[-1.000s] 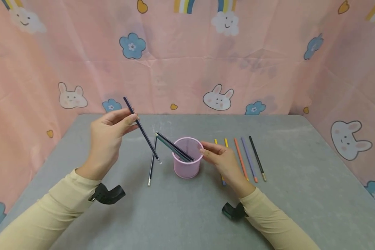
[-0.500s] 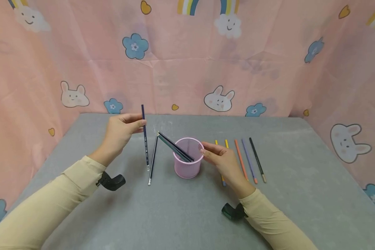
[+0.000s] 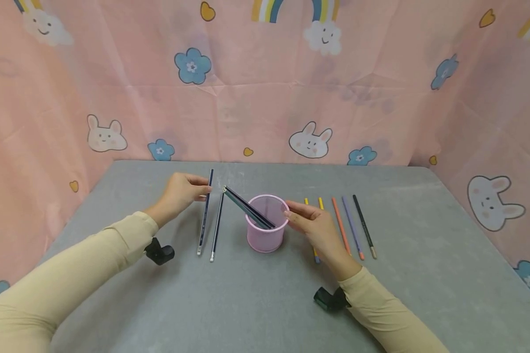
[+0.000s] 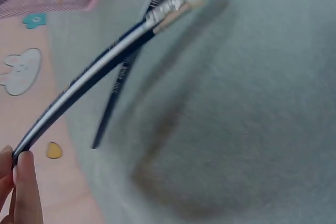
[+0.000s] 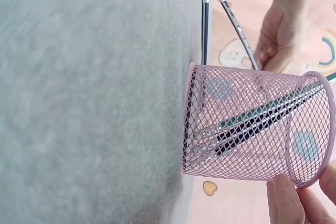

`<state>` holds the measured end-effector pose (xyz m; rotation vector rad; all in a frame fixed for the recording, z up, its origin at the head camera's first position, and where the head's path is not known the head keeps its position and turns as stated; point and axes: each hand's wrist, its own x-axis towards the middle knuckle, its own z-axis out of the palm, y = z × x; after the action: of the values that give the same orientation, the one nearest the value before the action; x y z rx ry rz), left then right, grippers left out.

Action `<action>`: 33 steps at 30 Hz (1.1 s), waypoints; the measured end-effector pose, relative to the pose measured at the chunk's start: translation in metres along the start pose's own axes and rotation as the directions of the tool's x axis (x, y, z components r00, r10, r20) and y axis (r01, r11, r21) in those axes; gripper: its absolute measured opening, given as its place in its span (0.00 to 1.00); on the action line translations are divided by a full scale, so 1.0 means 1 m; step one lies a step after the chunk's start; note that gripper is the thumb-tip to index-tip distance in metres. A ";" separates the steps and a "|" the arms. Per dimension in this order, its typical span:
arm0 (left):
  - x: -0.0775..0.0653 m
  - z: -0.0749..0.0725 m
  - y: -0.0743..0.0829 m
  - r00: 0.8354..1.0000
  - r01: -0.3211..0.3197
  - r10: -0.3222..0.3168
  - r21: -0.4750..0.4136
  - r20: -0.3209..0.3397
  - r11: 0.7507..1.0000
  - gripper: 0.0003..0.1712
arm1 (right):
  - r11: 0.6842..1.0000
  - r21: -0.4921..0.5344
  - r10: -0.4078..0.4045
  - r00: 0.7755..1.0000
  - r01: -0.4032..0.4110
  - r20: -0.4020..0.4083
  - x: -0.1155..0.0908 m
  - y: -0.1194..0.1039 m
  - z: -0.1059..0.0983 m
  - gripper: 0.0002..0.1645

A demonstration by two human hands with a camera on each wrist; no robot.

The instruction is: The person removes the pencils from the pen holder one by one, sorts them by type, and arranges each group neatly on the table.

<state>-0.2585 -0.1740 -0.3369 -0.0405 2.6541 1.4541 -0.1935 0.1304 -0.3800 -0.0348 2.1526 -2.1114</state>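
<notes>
My left hand pinches a dark blue pencil near its upper end, the eraser end pointing down toward the table. In the left wrist view its shadow falls apart from it. Just right of it lies a second dark pencil with a silver and white end. With thumb and fingers, my right hand grips the rim of a pink mesh pencil cup, which stands upright. Several dark and green pencils lean inside the cup, eraser ends at its bottom, tops out over the left rim.
Right of the cup lie several pencils in a row: yellow ones partly behind my right hand, an orange one, a purple one and a black one. The grey table ends at a pink patterned curtain.
My left hand has come down and to the right with the pencil, which has swung from a slant to nearly upright, now beside the lying pencil. The right hand keeps its hold on the cup.
</notes>
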 end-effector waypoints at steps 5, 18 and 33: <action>0.006 0.003 -0.005 0.998 0.034 -0.037 0.063 0.053 0.997 0.20 | 1.000 0.005 -0.003 1.000 0.003 0.012 -0.001 0.000 -0.001 0.26; 0.021 0.011 -0.022 0.991 0.086 -0.101 0.156 0.086 0.984 0.17 | 1.000 -0.012 -0.003 1.000 0.003 0.000 0.000 0.001 -0.002 0.25; 0.026 0.026 -0.031 0.980 0.192 -0.197 0.149 0.016 0.970 0.16 | 1.000 -0.028 0.005 1.000 -0.006 -0.015 -0.001 0.000 -0.002 0.25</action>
<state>-0.2794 -0.1685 -0.3798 -0.2558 2.6373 1.1874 -0.1926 0.1321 -0.3795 -0.0160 2.1884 -2.0850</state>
